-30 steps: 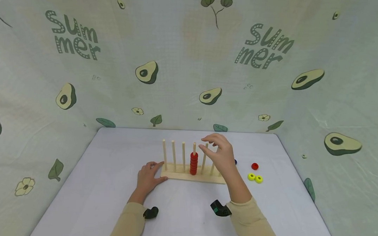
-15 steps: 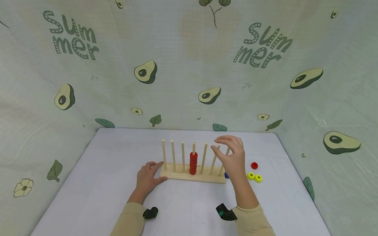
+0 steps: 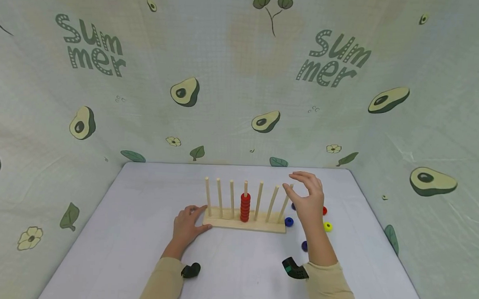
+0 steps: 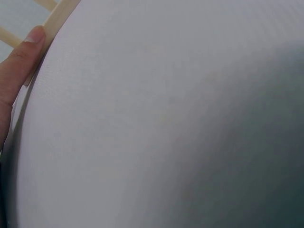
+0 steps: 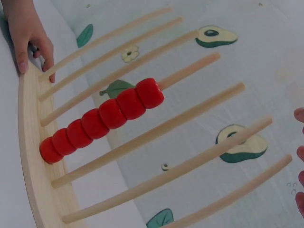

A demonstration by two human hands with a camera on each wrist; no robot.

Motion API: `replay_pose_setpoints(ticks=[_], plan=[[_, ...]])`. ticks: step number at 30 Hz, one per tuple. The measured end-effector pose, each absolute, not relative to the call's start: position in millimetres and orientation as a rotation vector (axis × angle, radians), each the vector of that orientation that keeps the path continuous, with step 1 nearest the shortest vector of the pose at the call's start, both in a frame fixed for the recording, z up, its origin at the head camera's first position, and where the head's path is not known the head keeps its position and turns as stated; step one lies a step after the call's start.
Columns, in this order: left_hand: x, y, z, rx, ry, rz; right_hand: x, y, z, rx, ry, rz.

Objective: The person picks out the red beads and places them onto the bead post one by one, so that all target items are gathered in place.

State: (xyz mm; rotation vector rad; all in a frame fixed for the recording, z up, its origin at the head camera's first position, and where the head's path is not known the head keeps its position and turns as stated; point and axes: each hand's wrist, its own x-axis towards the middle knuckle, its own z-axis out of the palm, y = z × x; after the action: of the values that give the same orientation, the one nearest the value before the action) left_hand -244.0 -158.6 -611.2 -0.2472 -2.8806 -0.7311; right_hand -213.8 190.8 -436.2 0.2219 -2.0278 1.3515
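Observation:
A wooden peg stand point(image 3: 220, 222) with several upright pegs is on the table. Red beads point(image 3: 245, 207) are stacked on its middle peg, and the top of that peg shows above them. My left hand point(image 3: 187, 225) grips the stand's left end, thumb in front and fingers behind, as the right wrist view also shows. Near the top of the rightmost peg point(image 3: 286, 204) my right hand point(image 3: 310, 201) is raised, thumb and fingers apart, with nothing seen between them. In the right wrist view only its fingertips point(image 5: 300, 154) show at the edge.
Loose beads lie right of the stand: a blue bead point(image 3: 289, 221) by its end, a dark blue bead point(image 3: 304, 246) nearer me, a yellow bead point(image 3: 327, 227) and a partly hidden red bead point(image 3: 324, 210). A printed cloth point(image 3: 227, 55) hangs behind the white table point(image 3: 141, 198).
My right hand has moved right, from above the red stack to the rightmost peg, its fingers spread. Blue beads have come into sight beside the stand. My left hand has stayed in place.

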Motion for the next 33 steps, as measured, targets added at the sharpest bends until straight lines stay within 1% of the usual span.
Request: replay_pose_setpoints(ticks=[13, 33], plan=[[-243.7, -158.7, -612.8, -0.25, -2.884, -0.729, -212.1, 214.6, -445.1, 0.073, -2.098, 1.339], [-242.6, -158.3, -608.5, -0.236, -2.888, -0.724, -218.9, 240.2, -477.8, -0.2, -2.205, 1.369]])
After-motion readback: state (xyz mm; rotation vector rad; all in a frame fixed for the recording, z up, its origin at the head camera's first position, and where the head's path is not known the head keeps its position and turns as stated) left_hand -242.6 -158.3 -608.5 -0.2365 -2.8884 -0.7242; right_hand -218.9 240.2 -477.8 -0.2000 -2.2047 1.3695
